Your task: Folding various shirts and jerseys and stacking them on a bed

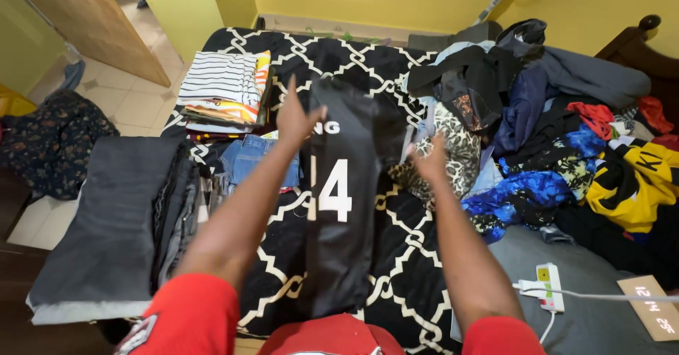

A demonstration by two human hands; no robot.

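Note:
A black sports jersey with white printed figures hangs lengthwise in front of me, folded into a narrow strip above the bed. My left hand grips its upper left edge, one finger pointing up. Its upper right edge is pinched by my right hand. The jersey's lower end reaches down toward my red shirt. Beneath it lies a black bedspread with a white lattice pattern.
Folded grey jeans are stacked at the left, and a pile of folded striped tops lies further back. A heap of unfolded clothes covers the right side. A white power strip lies at the lower right.

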